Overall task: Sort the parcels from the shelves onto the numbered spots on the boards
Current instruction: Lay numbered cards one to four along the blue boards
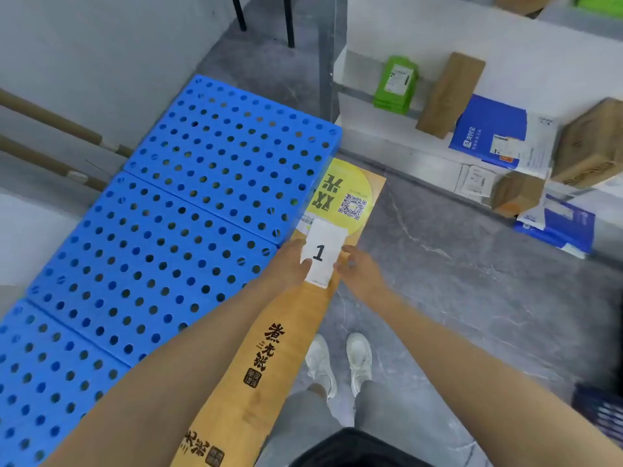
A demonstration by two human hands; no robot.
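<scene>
Two white shoes (360,357) and grey trousers (303,426) sit at the bottom, on grey marbled floor (455,298). Both bare forearms reach fwd over a long orange strip (256,382) w/ black characters, which lies on the floor along the R edge of the blue boards (188,203). L hand (290,264) pinches a white card (323,254) printed "1": thumb on the card's face at its L edge, other fingers hidden under it. R hand (360,269) is just beside the card's R edge, fingers half curled, thumb tip at the edge; too blurred to say if it actually grips. Card is held above the strip, tilted, its far end over a yellow circle (340,193) w/ a QR code (352,205) on the strip. Blue boards are perforated plastic panels laid end to end, no parcels on them. Farther R, a low white shelf (387,143) holds the parcels: a green parcel (397,84) standing at the back, a slim brown box (450,94) leaning next to it, a blue mailer (488,129) w/ a label, and a large brown box (593,143) at the frame edge. Below those, a small brown box (515,193) and more blue-and-white mailers (556,227). Far L, cardboard tubes (50,119) lie by the wall; at top, two black legs (288,21) of some furniture.
</scene>
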